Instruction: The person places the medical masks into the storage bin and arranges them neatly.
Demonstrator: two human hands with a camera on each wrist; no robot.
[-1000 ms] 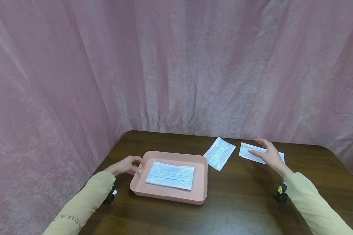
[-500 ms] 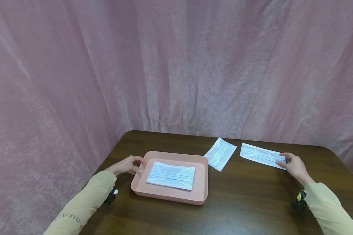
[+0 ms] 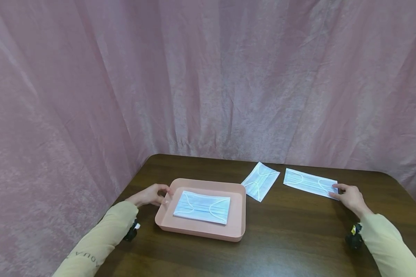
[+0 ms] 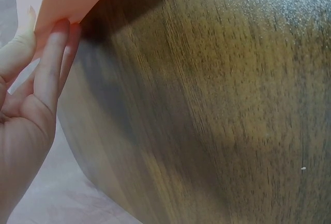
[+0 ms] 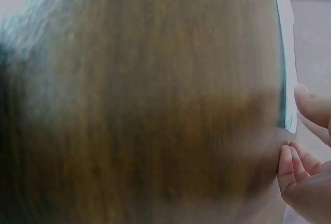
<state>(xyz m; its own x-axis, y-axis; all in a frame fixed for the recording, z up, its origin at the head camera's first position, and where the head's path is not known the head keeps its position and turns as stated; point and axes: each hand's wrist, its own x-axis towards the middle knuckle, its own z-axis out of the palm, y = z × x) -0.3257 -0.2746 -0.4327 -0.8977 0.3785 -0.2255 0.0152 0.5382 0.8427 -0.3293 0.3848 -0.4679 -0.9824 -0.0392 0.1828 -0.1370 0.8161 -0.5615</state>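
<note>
One face mask (image 3: 202, 207) lies in the pink tray (image 3: 238, 215); the right hand (image 3: 350, 197) pinches another (image 3: 310, 183) at two o'clock, the left hand (image 3: 149, 195) grips the rim, a third (image 3: 260, 181) waits.

Pink tray (image 3: 201, 231); pale-blue masks (image 3: 310, 183); dark wood-grain table (image 3: 291, 238); pink curtain (image 3: 208, 77); beige sleeves (image 3: 100, 242).

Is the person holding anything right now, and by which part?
The left hand grips the pink tray by its left rim. The right hand pinches the far-right mask at its right corner.
</note>
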